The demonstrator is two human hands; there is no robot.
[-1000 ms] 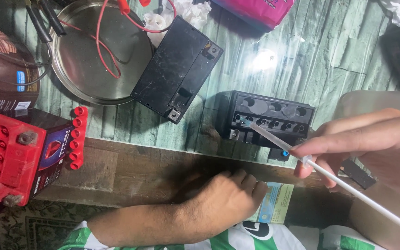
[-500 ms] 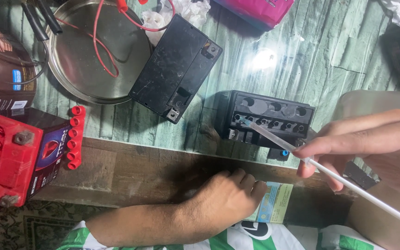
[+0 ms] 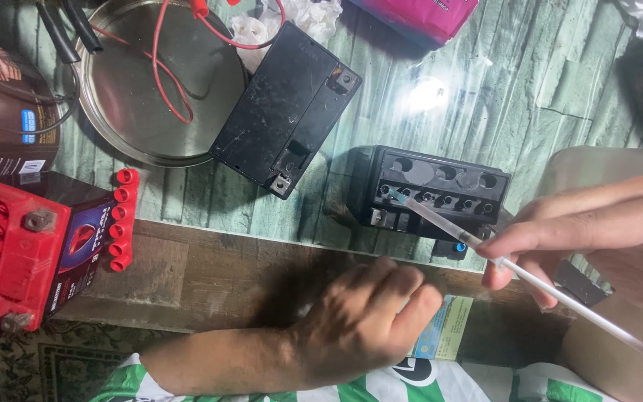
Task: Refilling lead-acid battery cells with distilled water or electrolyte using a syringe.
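**Syringe tip at open black battery, right hand pinching barrel**

Thin clear plastic syringe (image 3: 519,272) runs diagonally from lower right up to the left, tip at one of the filler holes of the small black rectangular battery with open cell ports (image 3: 432,195). That battery sits on the green wood-pattern counter (image 3: 485,97) near its front edge, right of centre. Right hand (image 3: 597,238) closes finger and thumb on the syringe barrel; a fingertip at the far lower right sits at the plunger end. Left hand (image 3: 370,320) rests on the brown wooden edge strip (image 3: 210,268) below the battery, fingers curled loosely, holding nothing that shows.

Just left of the open battery lies a second black battery, sealed flat casing, tilted (image 3: 286,108), apart from it. Further left a round steel dish (image 3: 124,97) with a red wire (image 3: 159,71) looping across it. At the far left a red rectangular battery (image 3: 5,253) with a strip of red caps (image 3: 122,219) beside it. Pink packet (image 3: 422,16) at the top edge. Green-and-white sleeve (image 3: 124,383) at bottom.
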